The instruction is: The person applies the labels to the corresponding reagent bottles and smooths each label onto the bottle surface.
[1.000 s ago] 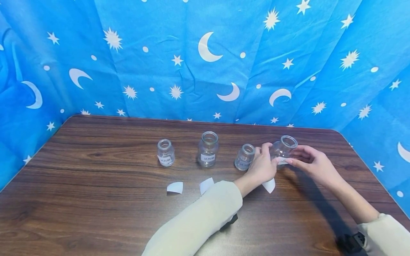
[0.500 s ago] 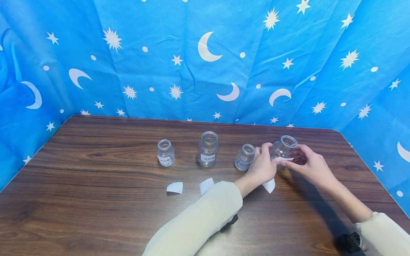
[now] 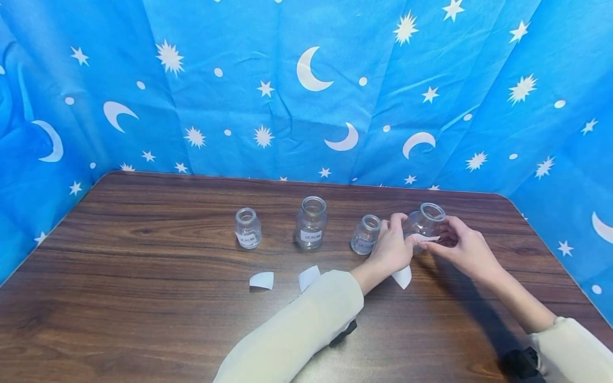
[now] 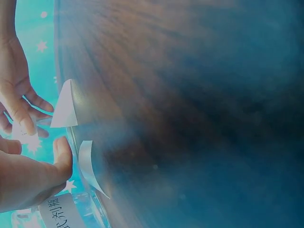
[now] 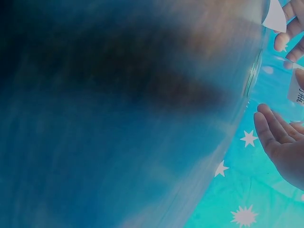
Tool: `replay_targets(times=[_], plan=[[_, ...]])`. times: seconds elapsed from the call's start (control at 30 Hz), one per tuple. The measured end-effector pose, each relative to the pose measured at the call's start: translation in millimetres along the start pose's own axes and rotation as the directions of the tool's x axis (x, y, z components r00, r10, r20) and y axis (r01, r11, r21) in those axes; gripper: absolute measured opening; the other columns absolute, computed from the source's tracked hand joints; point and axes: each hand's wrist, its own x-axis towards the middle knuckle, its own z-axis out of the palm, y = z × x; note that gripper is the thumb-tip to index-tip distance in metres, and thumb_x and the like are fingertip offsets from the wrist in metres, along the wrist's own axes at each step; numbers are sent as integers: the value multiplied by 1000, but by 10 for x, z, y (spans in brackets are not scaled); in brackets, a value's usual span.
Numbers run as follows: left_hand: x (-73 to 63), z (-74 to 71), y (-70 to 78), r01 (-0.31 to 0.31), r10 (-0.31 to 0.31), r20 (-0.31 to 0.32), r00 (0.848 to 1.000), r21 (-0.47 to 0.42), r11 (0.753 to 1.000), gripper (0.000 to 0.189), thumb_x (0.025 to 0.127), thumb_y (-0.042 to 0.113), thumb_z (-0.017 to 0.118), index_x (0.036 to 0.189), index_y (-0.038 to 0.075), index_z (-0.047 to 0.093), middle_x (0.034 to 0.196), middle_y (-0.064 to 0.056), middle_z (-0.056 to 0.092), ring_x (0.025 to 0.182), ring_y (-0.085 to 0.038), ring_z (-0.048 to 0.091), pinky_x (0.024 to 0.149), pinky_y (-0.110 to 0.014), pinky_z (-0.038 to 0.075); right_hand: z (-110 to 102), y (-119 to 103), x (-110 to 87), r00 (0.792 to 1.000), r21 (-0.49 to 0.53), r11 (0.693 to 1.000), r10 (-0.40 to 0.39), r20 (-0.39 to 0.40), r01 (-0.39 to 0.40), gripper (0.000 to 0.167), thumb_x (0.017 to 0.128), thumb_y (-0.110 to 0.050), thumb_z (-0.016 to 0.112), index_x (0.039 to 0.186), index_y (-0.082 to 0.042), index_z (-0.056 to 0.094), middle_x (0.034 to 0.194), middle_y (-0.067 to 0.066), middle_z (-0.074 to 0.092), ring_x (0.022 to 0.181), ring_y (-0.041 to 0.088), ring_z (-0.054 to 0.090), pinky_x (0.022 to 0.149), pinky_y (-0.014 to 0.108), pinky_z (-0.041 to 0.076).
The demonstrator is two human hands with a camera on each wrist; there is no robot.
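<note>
A clear glass jar [image 3: 420, 219], wide and round, is at the right end of a row of jars, tilted toward me. My left hand [image 3: 394, 249] grips its left side, the thumb at the front. On the other side, my right hand [image 3: 468, 250] has its fingers round the jar and its thumb at the front. Between the thumbs is a white label [image 3: 428, 238], its right end standing out from the glass over the right thumb. In the right wrist view, dark writing shows on this label [image 5: 297, 88]. The hands hide much of the jar's lower part.
A small labelled jar [image 3: 366, 234] stands right beside my left hand. Farther left are a larger labelled jar [image 3: 311, 221] and another small one [image 3: 248, 229]. White paper pieces [image 3: 261, 280] lie in front on the wooden table [image 3: 143, 298]. A blue star-patterned cloth [image 3: 268, 111] hangs behind.
My right hand has shifted slightly left, its thumb moving along the jar's front under the label. The label's right end now stands out from the glass. My left hand has stayed put.
</note>
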Motion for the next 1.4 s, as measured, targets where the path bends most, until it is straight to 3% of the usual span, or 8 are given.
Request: replay_targets(times=[0.13,0.33,0.47,0.6,0.8,1.1,1.4], plan=[[-2,0,3,4,-4,-3,1000,1,1000,37,90,23,56,124,21,41,107,-4,46,87,-14,51,75,-24,43,2,0,2,1000,-25,1000,8,2,-7,49,75,-13,75,113,6,49,90,21,63,75,-2,58,63,9,44],[-10,0,10,14,-15,-6,1000,-12,1000,37,90,24,57,123,22,41,107,-4,47,89,-14,52,76,-25,43,13,10,3,1000,-65,998,-16,-10,15,52,74,-12,75,115,6,48,89,21,63,76,29,63,63,33,52],[1,-5,16,21,-21,0,1000,-21,1000,37,90,25,57,123,21,40,107,-4,46,89,-14,52,76,-25,43,10,7,15,1000,-68,997,-21,-7,20,52,74,-10,76,115,6,48,88,20,63,75,31,63,62,36,51],[24,-2,26,39,-39,-1,999,-30,999,35,90,26,57,121,21,40,105,-5,47,89,-15,51,76,-26,43,-21,4,42,1000,-54,998,-14,19,15,52,74,-10,75,115,7,48,88,20,63,75,31,63,61,27,51],[54,15,39,66,-66,-9,998,-29,997,35,89,27,59,118,22,40,103,-5,46,88,-15,52,77,-26,42,-63,27,90,997,-28,1000,17,76,-15,49,76,-11,74,115,5,49,90,18,64,75,15,63,62,15,46],[55,24,38,65,-65,-8,998,-16,998,36,88,26,60,118,22,39,103,-4,46,86,-14,51,76,-25,42,5,64,105,999,-71,997,-34,22,35,53,72,-12,77,114,6,50,88,20,64,76,32,62,62,31,51],[52,25,40,59,-59,-6,998,0,998,39,88,29,60,120,22,40,104,-4,46,88,-14,52,77,-26,42,-25,86,109,997,-113,991,-77,17,78,48,72,-13,78,110,4,55,84,14,66,72,19,62,59,23,48]])
